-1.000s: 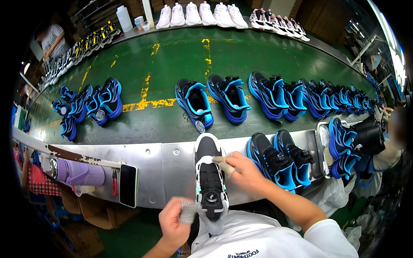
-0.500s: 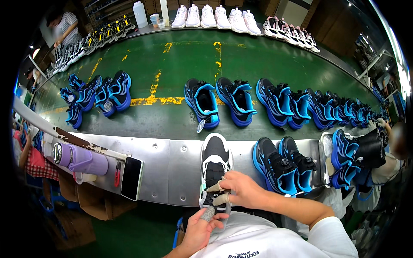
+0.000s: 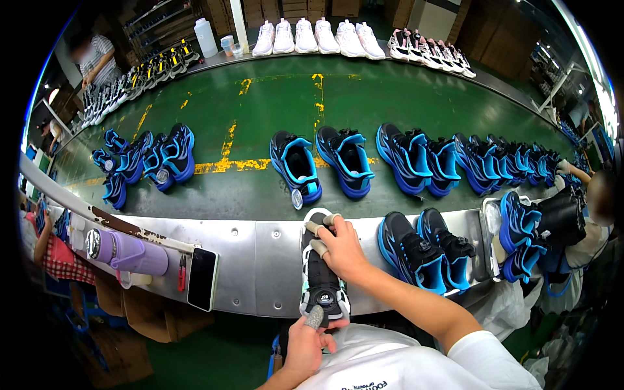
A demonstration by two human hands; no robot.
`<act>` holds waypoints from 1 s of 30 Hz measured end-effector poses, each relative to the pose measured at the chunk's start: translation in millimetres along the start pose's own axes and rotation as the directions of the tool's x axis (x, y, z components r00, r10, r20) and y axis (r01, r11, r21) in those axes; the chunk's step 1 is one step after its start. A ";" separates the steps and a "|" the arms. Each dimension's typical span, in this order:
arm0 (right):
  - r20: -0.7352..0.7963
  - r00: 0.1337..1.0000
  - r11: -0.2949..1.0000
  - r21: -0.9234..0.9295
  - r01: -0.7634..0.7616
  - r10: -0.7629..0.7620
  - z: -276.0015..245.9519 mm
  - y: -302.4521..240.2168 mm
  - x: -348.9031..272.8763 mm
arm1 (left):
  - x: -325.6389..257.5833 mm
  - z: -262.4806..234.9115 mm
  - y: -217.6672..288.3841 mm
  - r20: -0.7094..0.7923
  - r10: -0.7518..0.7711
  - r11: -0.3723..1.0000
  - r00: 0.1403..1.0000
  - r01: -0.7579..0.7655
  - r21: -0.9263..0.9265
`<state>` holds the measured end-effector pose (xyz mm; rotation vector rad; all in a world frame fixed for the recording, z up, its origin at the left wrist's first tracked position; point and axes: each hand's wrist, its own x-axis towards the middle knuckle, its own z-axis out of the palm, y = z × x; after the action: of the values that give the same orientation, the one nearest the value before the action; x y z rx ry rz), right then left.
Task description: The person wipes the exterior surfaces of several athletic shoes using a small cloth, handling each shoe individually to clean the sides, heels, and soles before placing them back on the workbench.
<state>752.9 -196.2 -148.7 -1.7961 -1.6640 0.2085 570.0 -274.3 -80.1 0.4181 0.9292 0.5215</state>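
Note:
A black sneaker with a white sole (image 3: 320,283) lies lengthwise on the steel ledge (image 3: 253,260) in front of me, toe pointing away. My right hand (image 3: 339,247), fingertips taped, rests over its toe and laces. My left hand (image 3: 304,339) grips the heel end, a taped thumb pressed on the heel. A black-and-blue pair (image 3: 426,253) stands on the ledge just right of my right hand.
A green conveyor belt (image 3: 260,110) carries blue-and-black sneaker pairs (image 3: 322,162); white sneakers (image 3: 315,36) line its far side. A purple bottle (image 3: 127,252) and a black phone (image 3: 202,278) lie on the ledge at left. Other people work at far left and right.
My right hand slid from the middle of the sneaker up to its toe. My left hand rose from below and took hold of the heel.

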 end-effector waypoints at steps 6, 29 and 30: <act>0.020 1.000 0.998 0.064 0.015 -0.017 -1.5 10.1 -2.5 | -0.9 2.6 -24.3 0.005 0.200 0.901 0.980 -0.186 0.391; 0.591 0.782 0.899 0.428 -0.094 -0.199 -114.7 -14.5 -37.2 | -5.2 16.4 -32.0 0.132 0.036 0.987 0.991 -0.014 -0.160; 0.618 0.759 0.839 0.511 -0.187 -0.208 -115.2 -5.8 -35.3 | -8.9 19.6 -31.2 0.137 0.026 0.990 0.990 -0.006 -0.141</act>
<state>804.0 -270.8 -68.9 -1.3138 -1.7967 1.3169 589.5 -306.7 -81.1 0.3307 0.7511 0.5616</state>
